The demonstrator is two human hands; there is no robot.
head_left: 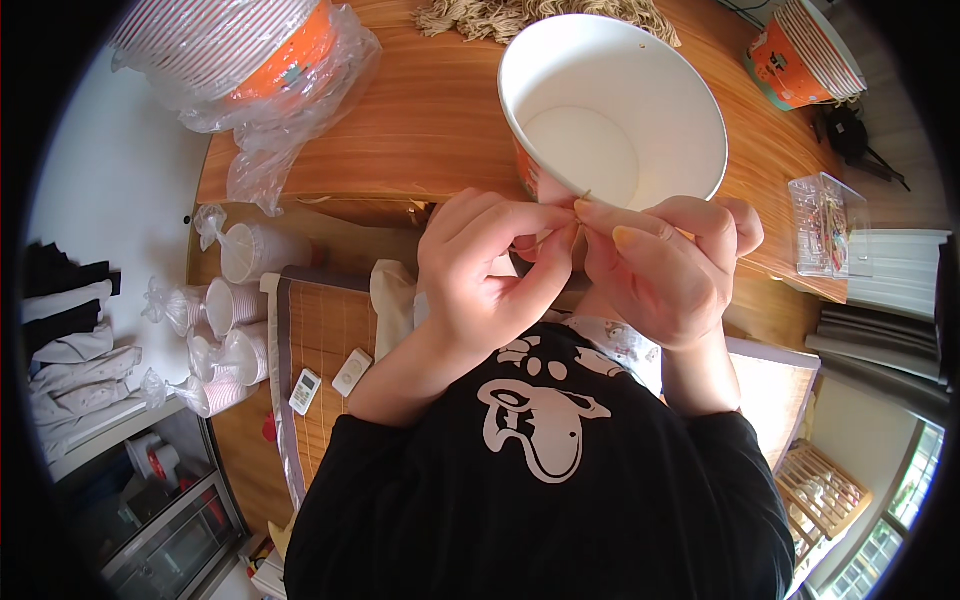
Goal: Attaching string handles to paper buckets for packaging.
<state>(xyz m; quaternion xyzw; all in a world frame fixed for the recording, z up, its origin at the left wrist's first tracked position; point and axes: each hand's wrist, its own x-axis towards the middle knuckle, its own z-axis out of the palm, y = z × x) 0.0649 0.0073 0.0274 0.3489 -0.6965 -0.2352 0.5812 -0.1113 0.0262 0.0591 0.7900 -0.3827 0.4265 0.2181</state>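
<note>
In front of me a large white-lined paper bucket lies tilted on the table, its open mouth toward me. At its near rim, my left hand and my right hand meet with their fingertips together. Both are closed in a pinch on a thin tan cord, of which only a little shows. The fingers hide most of the cord and part of the rim. A small hole with a brownish bit shows in the bucket's far wall. Beyond the bucket lies a heap of tan cords.
On the wooden table stand stacked orange buckets in plastic wrap, far left, and more stacked buckets, far right. A clear box of small items sits at the right edge. Bagged white cups and two remotes are lower left.
</note>
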